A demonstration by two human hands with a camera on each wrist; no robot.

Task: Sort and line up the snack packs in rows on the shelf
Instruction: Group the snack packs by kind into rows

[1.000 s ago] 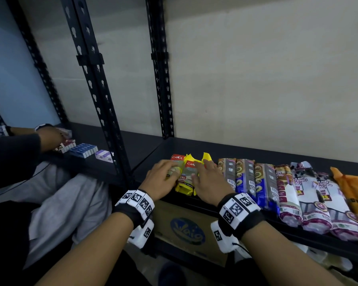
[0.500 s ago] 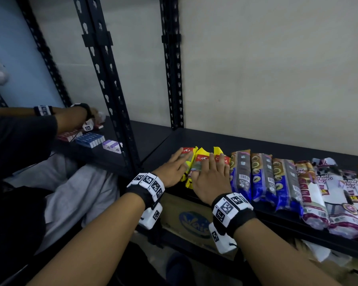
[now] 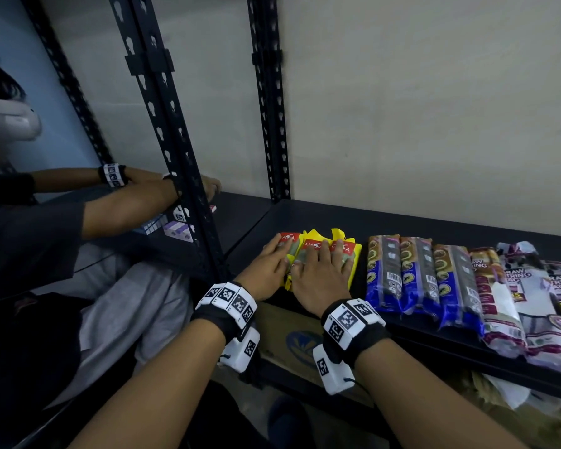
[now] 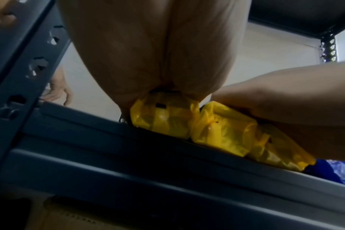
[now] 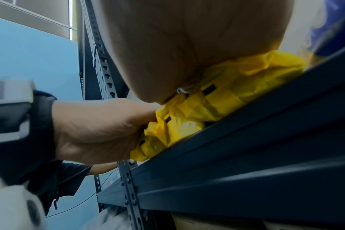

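1. The dark metal shelf (image 3: 337,222) carries one row of packs along its near edge.
2. Three long blue packs (image 3: 418,273) of glossy plastic lie right of the hands.
3. Three crinkled yellow packs (image 3: 324,246) lie at the left end.
4. The left hand (image 3: 266,270) and right hand (image 3: 321,280) lie flat on the yellow packs, fingers (image 3: 311,254) straight and slightly spread.

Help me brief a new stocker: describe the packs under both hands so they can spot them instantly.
On the dark metal shelf, follow the row to its left end. The yellow packs lie under the left hand and right hand, left of the blue-and-brown packs. Only they are bright yellow with red labels.
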